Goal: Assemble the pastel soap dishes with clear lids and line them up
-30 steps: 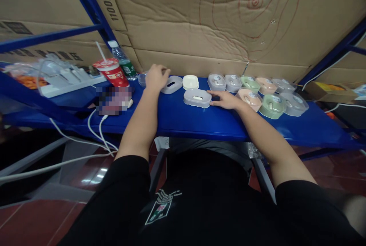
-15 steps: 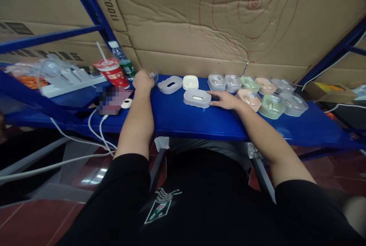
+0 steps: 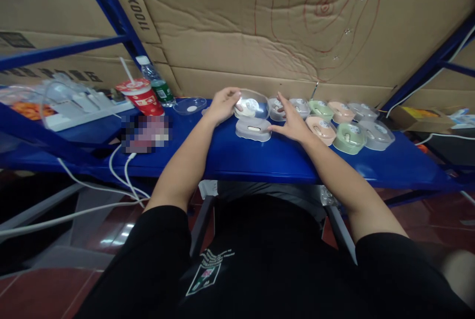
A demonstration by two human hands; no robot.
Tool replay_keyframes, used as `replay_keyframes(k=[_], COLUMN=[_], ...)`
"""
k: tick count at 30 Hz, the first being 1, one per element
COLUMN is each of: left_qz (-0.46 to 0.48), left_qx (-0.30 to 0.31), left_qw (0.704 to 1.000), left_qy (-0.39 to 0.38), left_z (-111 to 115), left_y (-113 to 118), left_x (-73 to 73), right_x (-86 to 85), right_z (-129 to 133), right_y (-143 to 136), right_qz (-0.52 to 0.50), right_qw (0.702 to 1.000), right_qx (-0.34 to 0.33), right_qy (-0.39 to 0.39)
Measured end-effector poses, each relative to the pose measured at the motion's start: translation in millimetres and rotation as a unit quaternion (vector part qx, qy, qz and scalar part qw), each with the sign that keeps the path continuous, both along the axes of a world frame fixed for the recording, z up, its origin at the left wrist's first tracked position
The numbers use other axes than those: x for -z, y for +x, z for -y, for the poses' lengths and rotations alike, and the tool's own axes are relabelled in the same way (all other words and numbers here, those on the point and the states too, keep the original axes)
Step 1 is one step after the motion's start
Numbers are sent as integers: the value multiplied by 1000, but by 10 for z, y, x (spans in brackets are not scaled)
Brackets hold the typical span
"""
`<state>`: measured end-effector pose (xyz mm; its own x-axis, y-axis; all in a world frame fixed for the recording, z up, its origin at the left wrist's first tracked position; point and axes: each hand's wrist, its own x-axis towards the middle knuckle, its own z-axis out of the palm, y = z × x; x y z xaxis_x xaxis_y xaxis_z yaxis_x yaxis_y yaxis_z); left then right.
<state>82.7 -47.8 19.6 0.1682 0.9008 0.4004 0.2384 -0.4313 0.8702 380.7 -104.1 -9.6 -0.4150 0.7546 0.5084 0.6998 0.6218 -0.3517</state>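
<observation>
My left hand (image 3: 223,105) grips the left edge of a clear lid (image 3: 256,103) with a round pale sticker, tilted above the table. Just below it, a grey oval soap box (image 3: 253,130) with a small white slotted piece rests on the blue table (image 3: 260,164). My right hand (image 3: 293,121) has its fingers spread, with the thumb at the right end of the grey box. Behind the raised lid a cream dish is partly visible. Another clear lid (image 3: 190,106) lies flat further left.
Several lidded boxes in grey, green (image 3: 349,137) and peach (image 3: 320,130) stand at the right. At the left are a red cup (image 3: 143,99), a bottle (image 3: 159,84), a phone and white cables. Cardboard (image 3: 222,27) rises behind.
My left hand has moved right from beside the bottle, bringing a clear lid over the grey box. My right hand has raised and spread its fingers.
</observation>
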Motion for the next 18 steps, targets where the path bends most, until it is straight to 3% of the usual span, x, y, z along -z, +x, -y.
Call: replay_keyframes(k=[3, 7, 12, 15, 18], left_qz=[6, -16, -187, -306, -359], left_qx=[63, 45, -25, -25, -10], left_qw=[994, 987, 978, 950, 930], left_qy=[-92, -155, -93, -63, -79], left_z=[99, 131, 101, 109, 133], left_y=[118, 129, 128, 99, 51], left_x=[34, 59, 116, 113, 82], right_x=[7, 46, 73, 83, 105], right_z=[0, -6, 20, 38, 35], right_y=[-25, -63, -108, -132, -150], right_qz=[15, 3, 4, 35, 60], right_qw=[999, 998, 998, 994, 990], right_qx=[-39, -57, -50, -62, -79], right_qy=[14, -4, -44, -84, -98])
